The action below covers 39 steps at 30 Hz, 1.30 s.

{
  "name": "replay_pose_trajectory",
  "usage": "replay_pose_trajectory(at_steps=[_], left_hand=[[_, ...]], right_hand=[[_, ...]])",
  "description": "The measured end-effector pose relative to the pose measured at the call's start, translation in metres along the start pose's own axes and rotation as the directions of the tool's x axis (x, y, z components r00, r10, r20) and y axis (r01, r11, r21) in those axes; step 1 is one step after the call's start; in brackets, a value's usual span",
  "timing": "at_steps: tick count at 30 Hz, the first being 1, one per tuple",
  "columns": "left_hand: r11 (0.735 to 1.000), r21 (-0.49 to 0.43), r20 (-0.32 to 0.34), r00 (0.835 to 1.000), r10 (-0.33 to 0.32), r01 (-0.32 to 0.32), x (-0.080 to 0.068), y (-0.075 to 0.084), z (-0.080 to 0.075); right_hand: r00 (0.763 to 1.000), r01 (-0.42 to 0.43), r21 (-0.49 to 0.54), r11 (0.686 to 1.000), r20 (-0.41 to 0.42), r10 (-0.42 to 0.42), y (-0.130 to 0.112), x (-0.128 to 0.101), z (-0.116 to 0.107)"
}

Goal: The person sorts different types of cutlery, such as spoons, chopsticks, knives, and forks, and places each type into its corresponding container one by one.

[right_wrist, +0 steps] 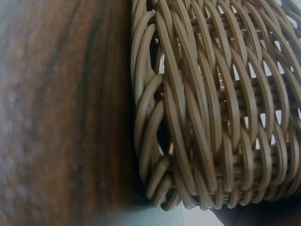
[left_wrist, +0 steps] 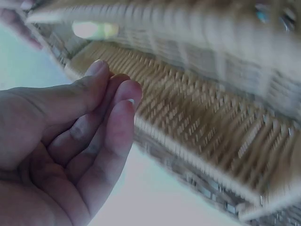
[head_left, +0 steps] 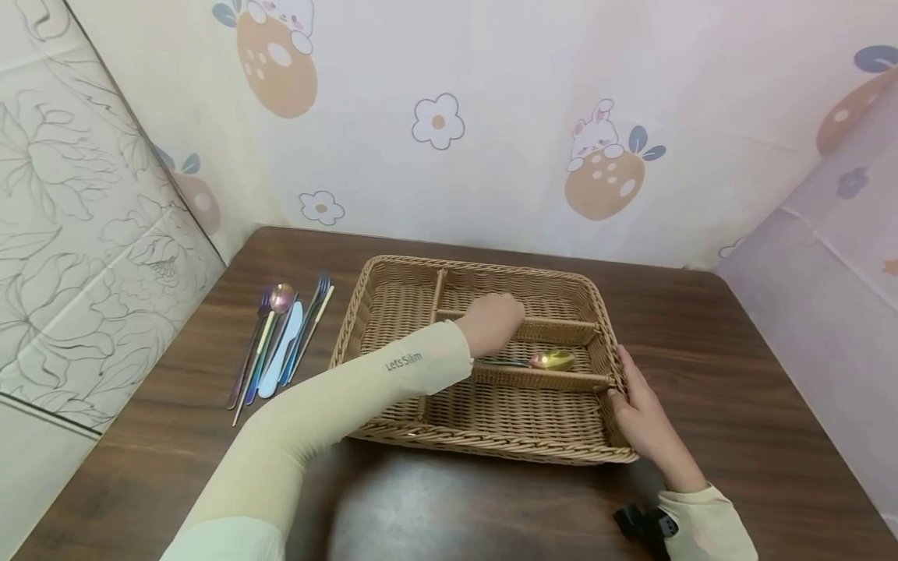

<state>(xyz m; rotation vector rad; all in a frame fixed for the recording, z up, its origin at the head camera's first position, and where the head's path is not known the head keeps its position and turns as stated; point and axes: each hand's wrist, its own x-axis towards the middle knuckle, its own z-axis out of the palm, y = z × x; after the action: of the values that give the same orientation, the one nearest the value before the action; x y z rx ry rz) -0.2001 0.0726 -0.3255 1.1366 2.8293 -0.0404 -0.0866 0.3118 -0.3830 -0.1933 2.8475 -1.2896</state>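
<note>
My left hand (head_left: 494,323) is over the divided wicker basket (head_left: 512,449), above its middle dividers. In the left wrist view the thumb and fingers bend loosely toward each other, with nothing visible between them. A shiny iridescent spoon (head_left: 553,360) lies in the narrow middle compartment, its golden bowl toward the right and part of its handle hidden by the left hand and sleeve. At the basket's right side, my right hand (head_left: 641,413) grips the rim, thumb on the inner side and fingers along the outside. The right wrist view shows woven wicker (right_wrist: 207,103) close up.
Left of the basket, several pieces of cutlery lie side by side on the dark wooden table (head_left: 701,351): a pale blue knife (head_left: 283,351), a pinkish spoon (head_left: 282,298), a blue fork (head_left: 309,327), a purple fork (head_left: 256,335) and thin cream-ended sticks (head_left: 323,305). Patterned cloth walls (head_left: 491,179) stand behind and beside.
</note>
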Motion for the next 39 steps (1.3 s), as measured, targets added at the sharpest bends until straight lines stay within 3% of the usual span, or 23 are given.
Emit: replay_pose_trajectory(at_steps=[6, 12, 15, 20, 24, 30, 39], left_hand=[[0.976, -0.201, -0.060, 0.994, -0.092, 0.079, -0.021, -0.024, -0.020], [0.932, -0.337, -0.129, 0.974, -0.187, 0.134, -0.048, -0.065, -0.030], [0.906, -0.392, -0.144, 0.962, -0.232, 0.160, -0.061, -0.085, -0.033], [0.883, -0.392, -0.168, 0.923, -0.345, 0.258, -0.079, -0.116, -0.033], [0.872, -0.349, -0.185, 0.887, -0.424, 0.344, -0.093, -0.141, -0.026], [0.860, -0.322, -0.228, 0.849, -0.477, 0.396, -0.114, -0.173, -0.006], [0.807, -0.357, -0.108, 0.837, -0.536, 0.471, -0.131, -0.197, 0.031]], right_hand=[[1.000, 0.007, -0.004, 1.000, -0.016, -0.007, 0.002, -0.002, -0.001], [1.000, 0.005, -0.001, 1.000, -0.014, -0.005, 0.001, -0.002, -0.001], [1.000, 0.007, 0.002, 1.000, -0.012, -0.007, 0.001, -0.002, -0.001], [1.000, 0.023, 0.009, 1.000, -0.019, -0.023, 0.000, -0.001, -0.001], [1.000, 0.025, 0.010, 1.000, -0.014, -0.025, -0.001, 0.000, 0.000], [1.000, 0.018, 0.008, 1.000, -0.008, -0.018, -0.001, -0.001, 0.000], [1.000, 0.024, 0.018, 1.000, -0.008, -0.024, 0.002, 0.001, 0.001]])
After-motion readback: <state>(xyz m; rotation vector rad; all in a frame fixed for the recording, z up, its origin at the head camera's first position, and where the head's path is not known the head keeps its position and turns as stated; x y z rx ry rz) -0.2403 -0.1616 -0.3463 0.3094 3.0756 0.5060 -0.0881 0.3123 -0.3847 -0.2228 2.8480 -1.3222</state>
